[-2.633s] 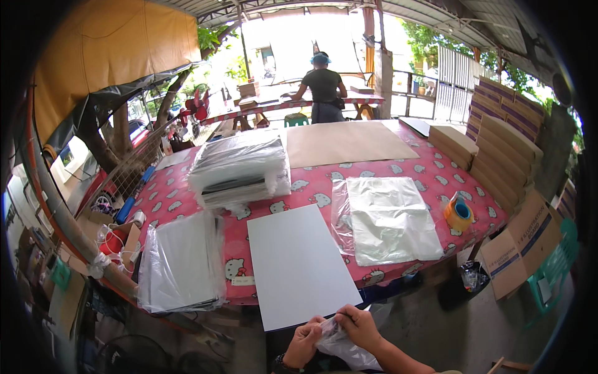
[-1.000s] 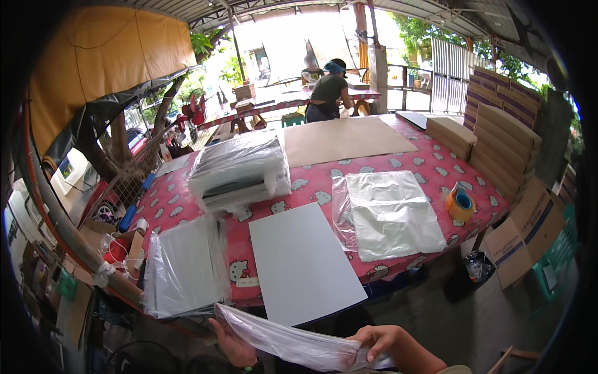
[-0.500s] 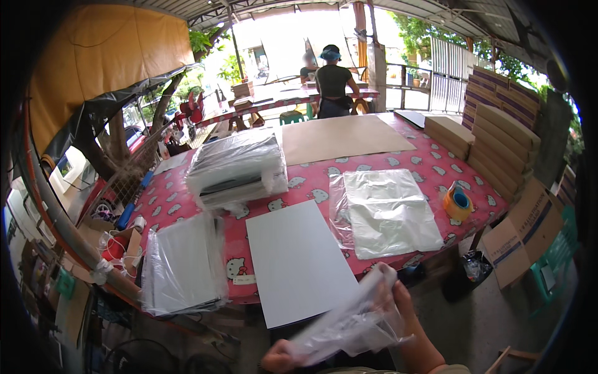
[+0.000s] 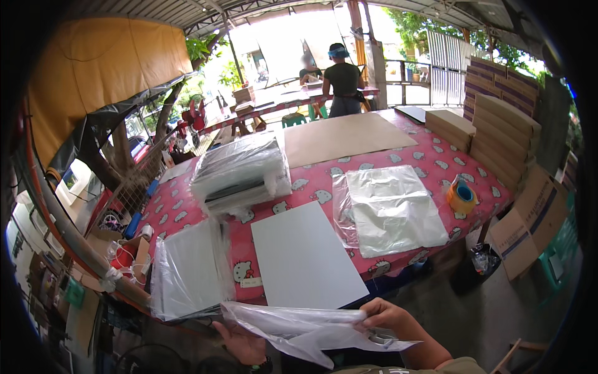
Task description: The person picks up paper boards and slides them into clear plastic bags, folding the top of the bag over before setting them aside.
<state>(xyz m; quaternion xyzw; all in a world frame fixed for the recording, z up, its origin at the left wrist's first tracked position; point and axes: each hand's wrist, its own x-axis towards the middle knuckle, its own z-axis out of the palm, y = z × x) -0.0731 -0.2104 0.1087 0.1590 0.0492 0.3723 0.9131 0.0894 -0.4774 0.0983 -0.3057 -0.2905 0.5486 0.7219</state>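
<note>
A clear plastic bag (image 4: 293, 323) stretches between my hands, just off the table's near edge. My right hand (image 4: 387, 313) pinches its right end. At the left end, my left hand (image 4: 242, 344) is open with the thumb spread, its fingers partly hidden by the film; it may be touching or partly inside the bag. In front of me lies a pale grey-white flat board (image 4: 308, 255), reaching the table edge. To its right is a stack of flat clear plastic bags (image 4: 395, 212). Left of it sits a pile of boards in plastic (image 4: 192, 269).
A taller stack of plastic-wrapped boards (image 4: 240, 171) stands farther back on the pink patterned table (image 4: 311, 177), beside a brown sheet (image 4: 349, 138). Tape rolls (image 4: 461, 198) sit at the right. Cardboard boxes (image 4: 504, 134) are piled beyond. A person (image 4: 342, 81) stands at a far table.
The bag has swung from a slanted bundle to a level, more spread-out strip. My left hand has opened and moved left and up; my right hand has lowered. The far person has shifted.
</note>
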